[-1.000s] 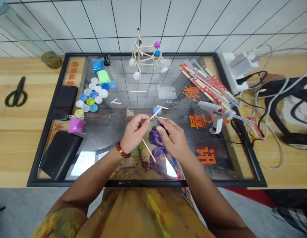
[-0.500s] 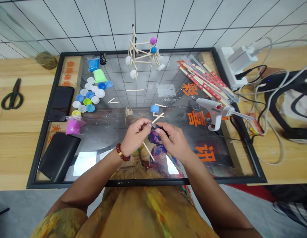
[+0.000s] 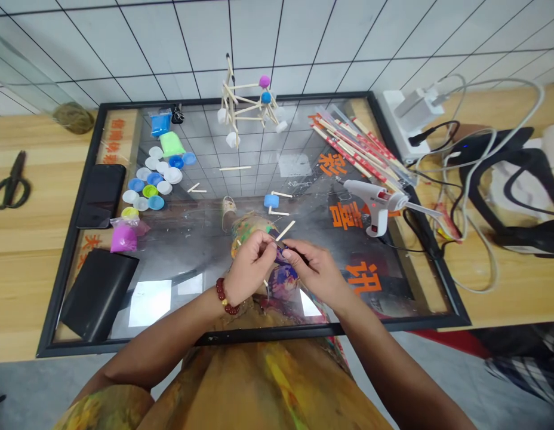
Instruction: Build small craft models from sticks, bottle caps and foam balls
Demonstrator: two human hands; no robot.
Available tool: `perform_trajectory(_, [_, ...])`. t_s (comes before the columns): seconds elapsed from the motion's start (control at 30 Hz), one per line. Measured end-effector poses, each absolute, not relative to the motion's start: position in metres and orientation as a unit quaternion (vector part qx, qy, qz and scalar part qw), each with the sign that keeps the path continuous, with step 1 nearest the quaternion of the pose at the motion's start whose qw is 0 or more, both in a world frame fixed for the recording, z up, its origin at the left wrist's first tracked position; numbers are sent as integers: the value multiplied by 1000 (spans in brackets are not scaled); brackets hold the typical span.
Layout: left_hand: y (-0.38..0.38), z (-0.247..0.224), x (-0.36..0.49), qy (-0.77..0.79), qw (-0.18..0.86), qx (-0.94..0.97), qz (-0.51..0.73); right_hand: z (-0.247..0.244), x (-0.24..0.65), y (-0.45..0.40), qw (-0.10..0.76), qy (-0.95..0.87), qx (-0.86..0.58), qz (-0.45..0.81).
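Observation:
My left hand (image 3: 250, 266), with a beaded bracelet on the wrist, pinches a thin wooden stick (image 3: 286, 230) whose pale end sticks out past the fingertips. My right hand (image 3: 319, 272) is closed around a small knife (image 3: 280, 244) with a dark handle. Its metal blade meets the stick between the two hands, and the fingers partly cover both. Just beyond my hands lies a blue bottle cap (image 3: 271, 201) with short stick pieces beside it. Farther back stands a frame of joined sticks (image 3: 248, 110) with white, blue and purple round parts.
Several coloured caps (image 3: 154, 179) and bags of clay (image 3: 123, 237) lie on the left of the glass tabletop, near a phone (image 3: 101, 196). A glue gun (image 3: 371, 200) and wrapped sticks (image 3: 353, 140) are at right, beside a power strip (image 3: 396, 125) and cables. Scissors (image 3: 12, 185) rest far left.
The view has shifted, so the table's contents sit farther left. My hands are slightly lower, closer to the table's front edge, still on the stick and knife.

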State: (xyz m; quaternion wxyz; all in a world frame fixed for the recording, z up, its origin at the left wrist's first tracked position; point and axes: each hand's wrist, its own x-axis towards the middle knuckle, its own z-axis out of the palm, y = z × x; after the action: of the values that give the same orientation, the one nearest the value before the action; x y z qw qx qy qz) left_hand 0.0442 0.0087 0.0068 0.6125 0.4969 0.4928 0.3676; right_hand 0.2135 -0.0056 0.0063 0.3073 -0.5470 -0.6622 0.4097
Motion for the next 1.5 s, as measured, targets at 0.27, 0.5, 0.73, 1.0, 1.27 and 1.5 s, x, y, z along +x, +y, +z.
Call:
perform_trajectory(0.27, [18,15,35,479,628,492,367,-1,207,-4,379,-610,-531,450])
perform_trajectory(0.5, [28,16,28,433,769,393,259,-8,214,7,413,-628,-513,416])
perform_trajectory(0.73, [15,10,30,554,249,753,252,-14,200,-1,430,-538,-533,491])
perform_trajectory(1.0, [28,15,23,450,735,450,233,-17,203,-4,441,-529,-518,507])
perform_trajectory(1.27, [17,20,30,569,391,681,243,-15,200,-4,428,-504,-527,533])
perform_trajectory(1.5, [20,16,28,498,572,596,263,-12,200,-12,434,-498,-536,525])
